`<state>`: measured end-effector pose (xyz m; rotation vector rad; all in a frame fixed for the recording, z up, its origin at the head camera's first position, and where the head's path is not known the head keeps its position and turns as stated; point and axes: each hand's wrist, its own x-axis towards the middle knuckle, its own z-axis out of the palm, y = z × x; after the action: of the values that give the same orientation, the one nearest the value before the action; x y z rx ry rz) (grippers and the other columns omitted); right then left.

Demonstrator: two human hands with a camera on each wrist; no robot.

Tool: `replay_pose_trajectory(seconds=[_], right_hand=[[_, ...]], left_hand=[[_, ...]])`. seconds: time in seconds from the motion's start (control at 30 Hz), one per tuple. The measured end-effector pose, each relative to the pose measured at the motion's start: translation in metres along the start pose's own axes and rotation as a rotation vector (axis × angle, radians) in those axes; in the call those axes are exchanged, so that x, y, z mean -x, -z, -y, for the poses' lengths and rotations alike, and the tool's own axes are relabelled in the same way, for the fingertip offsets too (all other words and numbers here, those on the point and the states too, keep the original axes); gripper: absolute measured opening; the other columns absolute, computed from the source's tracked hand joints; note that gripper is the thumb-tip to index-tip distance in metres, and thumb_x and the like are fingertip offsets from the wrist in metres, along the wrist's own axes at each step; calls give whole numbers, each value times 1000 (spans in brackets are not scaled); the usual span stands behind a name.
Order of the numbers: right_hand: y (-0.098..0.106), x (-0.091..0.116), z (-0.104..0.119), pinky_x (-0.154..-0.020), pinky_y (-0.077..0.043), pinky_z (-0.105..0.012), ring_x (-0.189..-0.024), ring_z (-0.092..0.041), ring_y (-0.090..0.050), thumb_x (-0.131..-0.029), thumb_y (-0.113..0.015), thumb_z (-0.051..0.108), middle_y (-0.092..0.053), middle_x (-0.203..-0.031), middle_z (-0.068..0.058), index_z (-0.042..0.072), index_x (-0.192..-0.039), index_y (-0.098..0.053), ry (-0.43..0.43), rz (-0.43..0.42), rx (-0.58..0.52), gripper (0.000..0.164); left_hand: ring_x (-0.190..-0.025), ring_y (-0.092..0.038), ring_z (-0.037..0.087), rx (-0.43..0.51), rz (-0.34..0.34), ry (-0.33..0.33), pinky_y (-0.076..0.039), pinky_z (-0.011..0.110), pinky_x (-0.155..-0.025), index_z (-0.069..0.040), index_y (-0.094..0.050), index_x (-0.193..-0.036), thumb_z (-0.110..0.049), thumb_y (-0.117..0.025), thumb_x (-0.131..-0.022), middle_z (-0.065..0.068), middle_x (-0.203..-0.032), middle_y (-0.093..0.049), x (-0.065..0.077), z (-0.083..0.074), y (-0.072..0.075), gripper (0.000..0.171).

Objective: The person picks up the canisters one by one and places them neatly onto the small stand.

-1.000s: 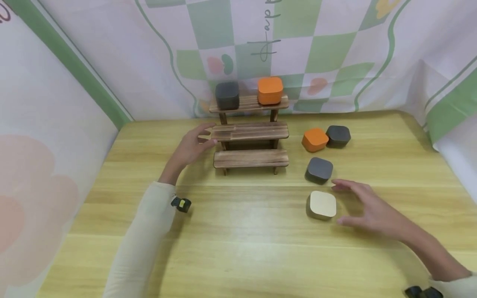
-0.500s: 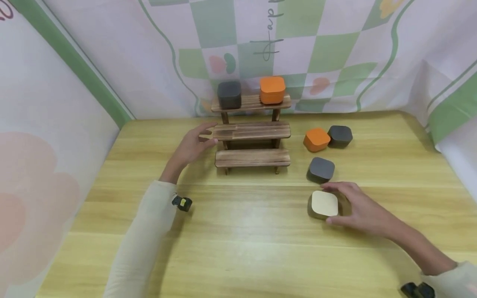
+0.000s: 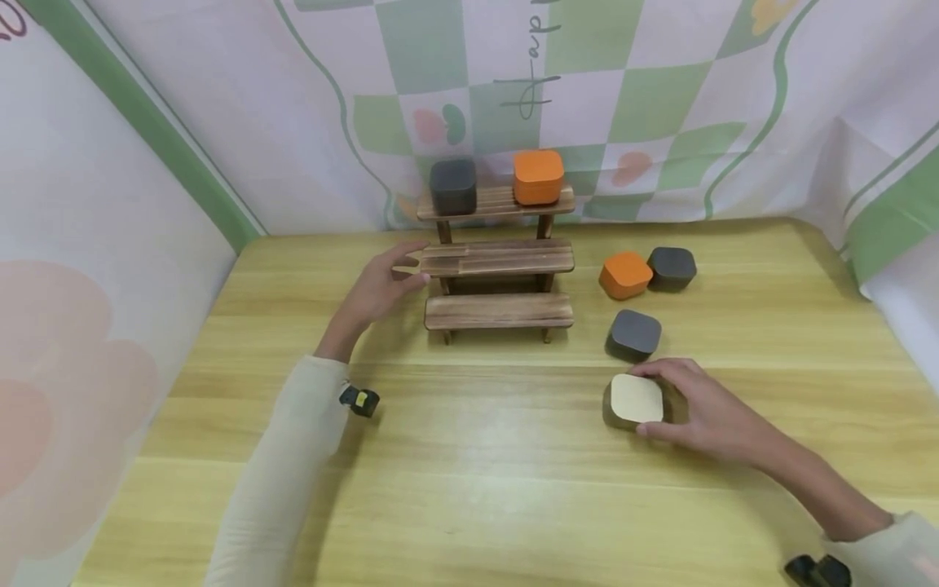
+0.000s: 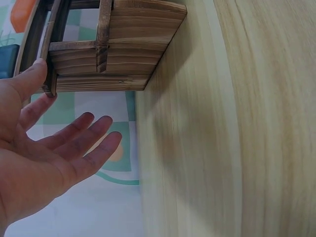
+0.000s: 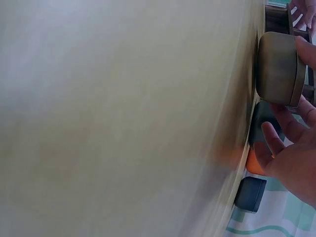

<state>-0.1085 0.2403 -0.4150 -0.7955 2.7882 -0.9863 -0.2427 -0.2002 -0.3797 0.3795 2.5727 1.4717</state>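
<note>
Beside the slate-grey box [image 3: 634,335], cream-topped box [image 3: 636,399] is pinched by right hand [image 3: 710,414], tiered wooden rack [image 3: 499,311] by left hand [image 3: 376,292]; slate-grey box could be knocked by sideways lift

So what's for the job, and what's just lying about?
For the job: cream-topped box, gripped by right hand; wooden stand, touched by left hand; probably also shelved orange box, shelved black box, loose orange box, loose grey box, loose black box.
Just there: checked cloth.
</note>
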Motion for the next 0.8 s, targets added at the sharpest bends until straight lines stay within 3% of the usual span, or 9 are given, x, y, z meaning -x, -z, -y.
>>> replay_pose_trajectory(seconds=[0.43,0.8], right_hand=[[6,-12,14,-89,-42,-63,-119,-38,-46,-78,-88,24,-59,-126,-13,5,-128,-58,45,6,12,62],[8,-20,32,-87,-46,-60,-115,-34,-54,-81,-85,24,-58,-129,-13,8,-132,-57,59,30,1,60]], left_hand=[[-123,-55,41,-9,1,23,-51,49,-96,-16,-45,-152,-21,-64,-100,21,-147,-44,1,-3,1,55],[-123,-54,42,-3,4,15,-50,51,-97,-15,-44,-152,-22,-64,-100,21,-147,-44,0,1,1,56]])
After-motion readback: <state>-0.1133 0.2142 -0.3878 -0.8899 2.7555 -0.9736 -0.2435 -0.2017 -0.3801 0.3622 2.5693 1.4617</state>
